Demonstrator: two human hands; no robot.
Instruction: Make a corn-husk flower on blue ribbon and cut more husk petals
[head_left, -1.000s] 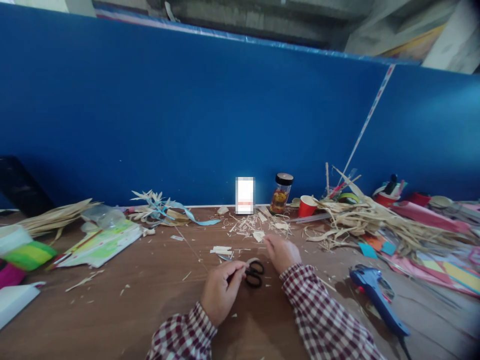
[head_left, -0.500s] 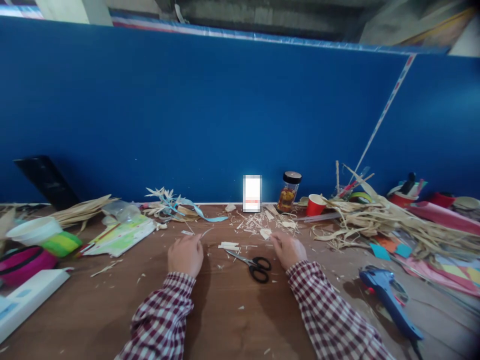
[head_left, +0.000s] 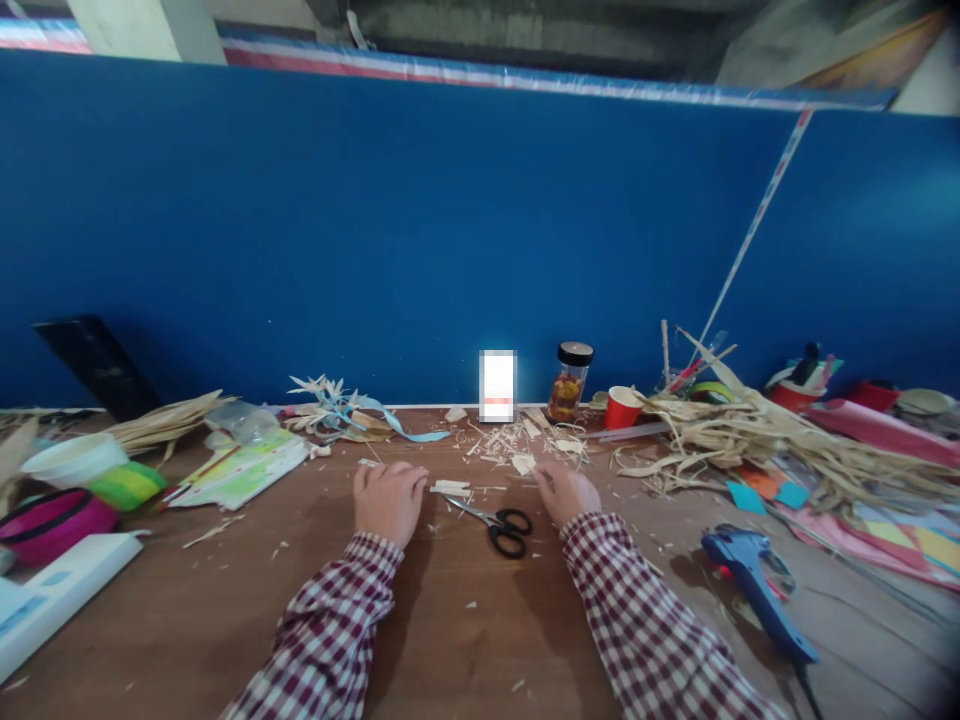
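My left hand [head_left: 390, 502] rests palm down on the brown table, fingers apart, its tip close to a small stack of pale strips [head_left: 450, 488]. Nothing shows in it. My right hand [head_left: 570, 494] has thumb and fingers drawn together beside a pale scrap [head_left: 523, 464]; what they pinch, if anything, I cannot make out. Between the hands lie black-handled scissors [head_left: 510, 532], blades slightly towards the left hand. Beyond them is a heap of pale shavings [head_left: 499, 440].
A jar with a black lid [head_left: 570, 385] and a red cup [head_left: 622, 408] stand at the back. Dried husk strips [head_left: 720, 430] and a blue glue gun [head_left: 761, 590] lie right. At left are a white power strip [head_left: 67, 595], a magenta bowl [head_left: 56, 530] and a painted sheet [head_left: 247, 470].
My left hand has moved right, nearer the pale strips, and the thin strip at its fingertips no longer shows. The right hand stays near the pale scrap. The view has shifted slightly.
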